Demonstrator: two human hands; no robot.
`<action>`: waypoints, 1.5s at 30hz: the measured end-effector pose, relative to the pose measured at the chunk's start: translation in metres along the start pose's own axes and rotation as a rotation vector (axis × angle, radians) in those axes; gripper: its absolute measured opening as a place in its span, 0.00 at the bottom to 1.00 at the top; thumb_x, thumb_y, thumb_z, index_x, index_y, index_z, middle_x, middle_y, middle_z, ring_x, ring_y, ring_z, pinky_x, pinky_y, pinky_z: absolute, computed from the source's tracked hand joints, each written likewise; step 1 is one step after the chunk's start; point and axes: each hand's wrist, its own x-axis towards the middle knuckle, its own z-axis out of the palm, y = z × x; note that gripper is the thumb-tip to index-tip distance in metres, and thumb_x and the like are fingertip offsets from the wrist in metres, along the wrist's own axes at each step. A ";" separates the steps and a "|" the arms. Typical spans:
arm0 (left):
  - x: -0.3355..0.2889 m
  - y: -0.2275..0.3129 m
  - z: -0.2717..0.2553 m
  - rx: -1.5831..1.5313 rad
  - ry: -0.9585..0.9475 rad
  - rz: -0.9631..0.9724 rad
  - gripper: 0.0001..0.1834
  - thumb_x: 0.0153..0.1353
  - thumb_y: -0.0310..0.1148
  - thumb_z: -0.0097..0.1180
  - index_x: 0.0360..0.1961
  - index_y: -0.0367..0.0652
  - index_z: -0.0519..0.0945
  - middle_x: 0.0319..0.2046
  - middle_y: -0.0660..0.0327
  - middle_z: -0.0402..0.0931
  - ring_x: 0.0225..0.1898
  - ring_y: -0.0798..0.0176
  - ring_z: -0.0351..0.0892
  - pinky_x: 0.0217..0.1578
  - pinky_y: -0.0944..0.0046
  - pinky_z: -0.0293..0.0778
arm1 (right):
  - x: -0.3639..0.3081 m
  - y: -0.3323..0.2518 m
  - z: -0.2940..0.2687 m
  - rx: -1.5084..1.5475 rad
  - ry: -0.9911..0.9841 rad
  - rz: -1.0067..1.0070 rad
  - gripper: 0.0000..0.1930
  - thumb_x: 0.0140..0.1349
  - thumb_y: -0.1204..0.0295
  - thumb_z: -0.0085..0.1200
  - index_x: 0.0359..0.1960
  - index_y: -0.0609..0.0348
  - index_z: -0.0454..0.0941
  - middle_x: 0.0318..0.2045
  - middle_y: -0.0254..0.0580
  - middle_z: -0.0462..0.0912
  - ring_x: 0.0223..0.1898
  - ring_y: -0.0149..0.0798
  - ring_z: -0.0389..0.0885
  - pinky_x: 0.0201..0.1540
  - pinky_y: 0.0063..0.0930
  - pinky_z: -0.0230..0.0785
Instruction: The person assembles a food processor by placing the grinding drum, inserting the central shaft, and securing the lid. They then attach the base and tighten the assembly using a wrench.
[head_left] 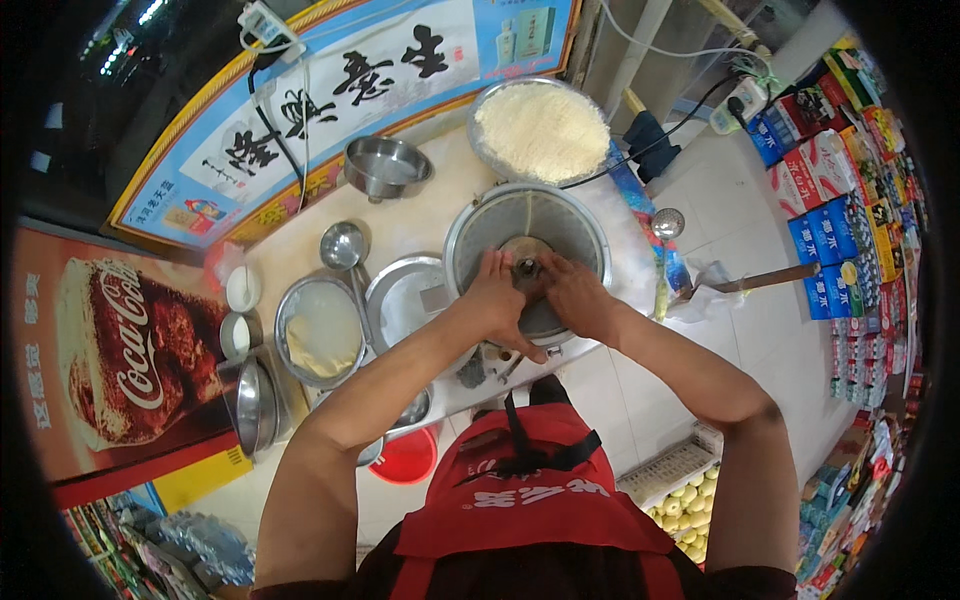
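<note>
A wide, deep round metal drum (575,222) stands at the table's front right, under my hands. In its middle sits a brownish round centre piece (527,247) with a dark knob or hole at its top. My left hand (495,303) grips this piece from the left, fingers bent onto it and the thumb stretched down toward the drum's near rim. From the right, my right hand (580,300) curls its fingers against the same piece. My palms and wrists cover much of the drum's near side, so the lower part of the centre piece is hidden.
Behind the drum is a large bowl of pale crumbly meal (545,125). To the left are a metal pan (385,165), a ladle (343,245), a bowl with yellowish dough-like stuff (320,335) and a basin (405,290). A skimmer (667,224) lies right; a red bucket (408,458) stands below.
</note>
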 end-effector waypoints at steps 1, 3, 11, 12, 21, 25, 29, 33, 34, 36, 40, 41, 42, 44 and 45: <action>-0.003 -0.002 0.003 -0.020 0.076 0.028 0.74 0.31 0.86 0.55 0.72 0.39 0.63 0.68 0.17 0.44 0.74 0.22 0.40 0.72 0.35 0.29 | -0.001 0.001 0.002 0.046 0.043 0.006 0.25 0.62 0.70 0.50 0.60 0.69 0.74 0.67 0.63 0.66 0.68 0.54 0.67 0.66 0.41 0.63; -0.004 -0.005 0.006 -0.042 0.140 0.055 0.74 0.30 0.86 0.55 0.72 0.40 0.64 0.68 0.17 0.45 0.73 0.22 0.41 0.71 0.34 0.30 | -0.001 -0.001 0.008 0.069 0.072 0.024 0.24 0.62 0.70 0.49 0.59 0.70 0.75 0.67 0.63 0.66 0.67 0.54 0.68 0.66 0.41 0.64; 0.004 -0.003 -0.014 0.023 -0.113 0.031 0.68 0.33 0.82 0.59 0.59 0.26 0.76 0.68 0.16 0.44 0.73 0.22 0.41 0.72 0.36 0.31 | -0.002 -0.002 0.012 0.091 0.201 0.031 0.23 0.60 0.70 0.50 0.56 0.71 0.77 0.66 0.64 0.69 0.66 0.54 0.68 0.65 0.40 0.62; 0.007 -0.001 -0.017 0.035 -0.177 0.026 0.68 0.33 0.83 0.58 0.56 0.25 0.77 0.67 0.15 0.46 0.73 0.22 0.42 0.72 0.36 0.31 | -0.003 -0.003 0.010 0.099 0.158 0.032 0.23 0.59 0.70 0.51 0.55 0.71 0.77 0.66 0.64 0.69 0.66 0.54 0.69 0.64 0.39 0.62; 0.018 0.011 -0.035 0.240 -0.330 0.027 0.71 0.35 0.85 0.54 0.64 0.28 0.71 0.58 0.30 0.72 0.70 0.24 0.53 0.68 0.29 0.34 | -0.006 0.006 -0.001 0.352 0.443 0.024 0.18 0.56 0.73 0.54 0.50 0.59 0.83 0.58 0.52 0.77 0.61 0.51 0.72 0.62 0.41 0.63; 0.010 0.010 -0.032 0.181 -0.293 -0.006 0.70 0.38 0.82 0.56 0.73 0.38 0.61 0.64 0.22 0.59 0.72 0.24 0.48 0.71 0.34 0.31 | -0.045 -0.003 0.038 0.722 0.919 0.229 0.17 0.58 0.82 0.49 0.50 0.60 0.78 0.54 0.50 0.77 0.56 0.53 0.74 0.60 0.45 0.65; 0.008 0.012 -0.032 0.113 -0.264 -0.039 0.70 0.39 0.80 0.58 0.76 0.44 0.54 0.66 0.15 0.46 0.74 0.23 0.41 0.73 0.36 0.28 | -0.070 -0.058 0.139 1.003 1.101 0.862 0.08 0.66 0.77 0.48 0.45 0.62 0.75 0.44 0.51 0.77 0.50 0.53 0.74 0.56 0.41 0.65; 0.008 0.016 -0.027 0.109 -0.198 -0.043 0.69 0.40 0.79 0.58 0.76 0.43 0.55 0.66 0.16 0.48 0.74 0.25 0.42 0.73 0.35 0.29 | -0.038 -0.136 0.251 1.187 0.658 0.876 0.13 0.61 0.79 0.57 0.47 0.58 0.75 0.47 0.52 0.78 0.52 0.57 0.74 0.58 0.46 0.66; 0.007 0.017 -0.025 0.109 -0.199 -0.053 0.69 0.41 0.79 0.58 0.76 0.43 0.55 0.66 0.16 0.48 0.74 0.25 0.42 0.73 0.35 0.29 | -0.026 -0.150 0.273 1.214 0.619 0.820 0.14 0.60 0.80 0.57 0.48 0.58 0.75 0.48 0.53 0.78 0.52 0.58 0.74 0.57 0.47 0.66; 0.008 0.015 -0.022 0.117 -0.187 -0.037 0.69 0.40 0.80 0.58 0.76 0.44 0.55 0.66 0.16 0.48 0.74 0.26 0.42 0.73 0.35 0.29 | -0.002 -0.174 0.309 1.112 0.751 0.724 0.17 0.59 0.80 0.57 0.50 0.59 0.73 0.49 0.54 0.77 0.53 0.59 0.73 0.56 0.48 0.67; 0.007 0.012 -0.019 0.139 -0.174 -0.038 0.70 0.39 0.82 0.57 0.76 0.46 0.54 0.67 0.18 0.49 0.75 0.27 0.42 0.73 0.36 0.29 | 0.034 -0.196 0.354 0.984 0.745 0.688 0.18 0.57 0.80 0.58 0.50 0.59 0.72 0.49 0.53 0.75 0.52 0.59 0.73 0.55 0.49 0.68; 0.006 0.012 -0.017 0.149 -0.180 -0.042 0.70 0.39 0.82 0.57 0.76 0.46 0.54 0.67 0.18 0.49 0.75 0.27 0.42 0.73 0.36 0.29 | 0.041 -0.200 0.362 1.080 0.754 0.714 0.18 0.56 0.80 0.59 0.50 0.59 0.72 0.50 0.53 0.75 0.52 0.58 0.73 0.55 0.49 0.68; 0.005 0.012 -0.016 0.153 -0.170 -0.044 0.70 0.39 0.82 0.57 0.76 0.47 0.54 0.67 0.18 0.49 0.75 0.28 0.42 0.73 0.36 0.29 | 0.047 -0.203 0.370 1.173 0.761 0.736 0.18 0.56 0.80 0.59 0.49 0.59 0.72 0.50 0.52 0.75 0.52 0.58 0.73 0.55 0.49 0.68; 0.003 0.011 -0.014 0.157 -0.129 -0.036 0.70 0.39 0.81 0.58 0.77 0.47 0.53 0.67 0.18 0.50 0.75 0.28 0.42 0.73 0.36 0.30 | 0.054 -0.208 0.386 1.041 0.633 0.706 0.19 0.55 0.79 0.60 0.48 0.57 0.72 0.51 0.51 0.74 0.52 0.57 0.73 0.55 0.48 0.69; 0.002 0.011 -0.013 0.156 -0.102 -0.025 0.70 0.39 0.81 0.58 0.77 0.47 0.53 0.66 0.18 0.50 0.74 0.27 0.43 0.73 0.36 0.30 | 0.056 -0.211 0.394 0.873 0.646 0.661 0.19 0.54 0.78 0.60 0.48 0.56 0.72 0.53 0.50 0.73 0.53 0.56 0.73 0.55 0.48 0.69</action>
